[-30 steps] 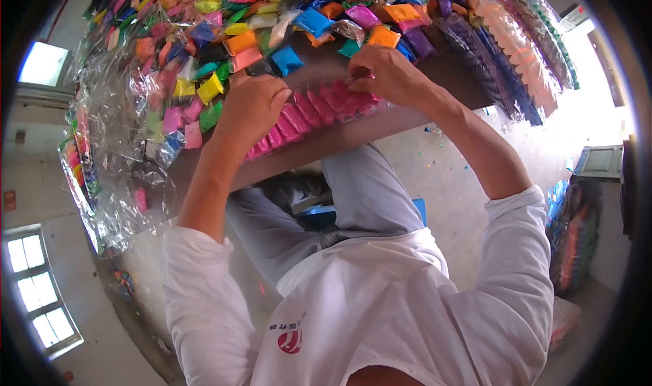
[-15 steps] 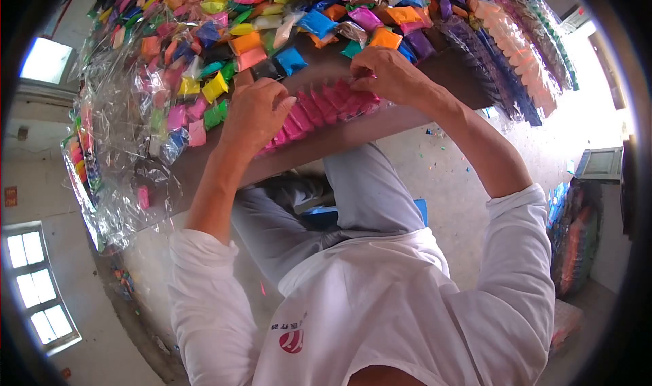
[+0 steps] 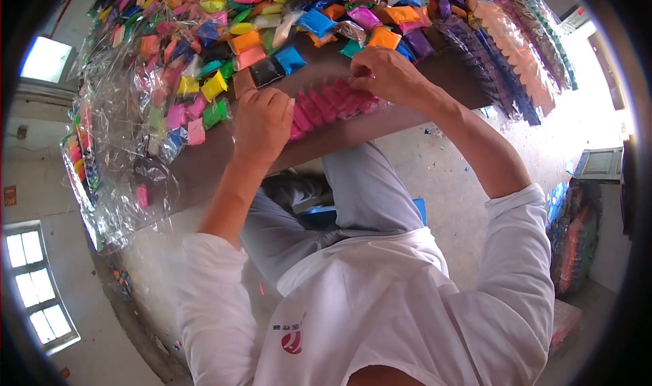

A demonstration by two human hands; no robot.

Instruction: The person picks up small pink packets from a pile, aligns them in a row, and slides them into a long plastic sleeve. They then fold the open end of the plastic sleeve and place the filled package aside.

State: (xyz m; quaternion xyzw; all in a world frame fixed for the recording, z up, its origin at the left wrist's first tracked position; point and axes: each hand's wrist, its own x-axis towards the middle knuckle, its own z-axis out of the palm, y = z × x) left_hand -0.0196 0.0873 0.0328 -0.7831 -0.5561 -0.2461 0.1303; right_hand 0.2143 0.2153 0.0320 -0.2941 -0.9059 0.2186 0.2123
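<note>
The brown bench point(image 3: 353, 131) is carrying everything, and across its upper half, from about ten to one o'clock, a heap of small coloured packets point(image 3: 224, 26) is spreading, with crumpled clear plastic wrap point(image 3: 115, 114) lying at nine o'clock and long filled strips of packets point(image 3: 516, 53) hanging at two o'clock. At the near edge, dead centre, a row of pink packets point(image 3: 333, 100) is lying in clear film. The person seems to be gathering this row together: the left hand point(image 3: 261, 124) is closing over its left end, gripping it, while the right hand point(image 3: 387, 73) is pinching its upper right end. Next the row probably needs squaring, keeping both ends held. Loose packets, a black one point(image 3: 266, 71) among them, are crowding just above.
</note>
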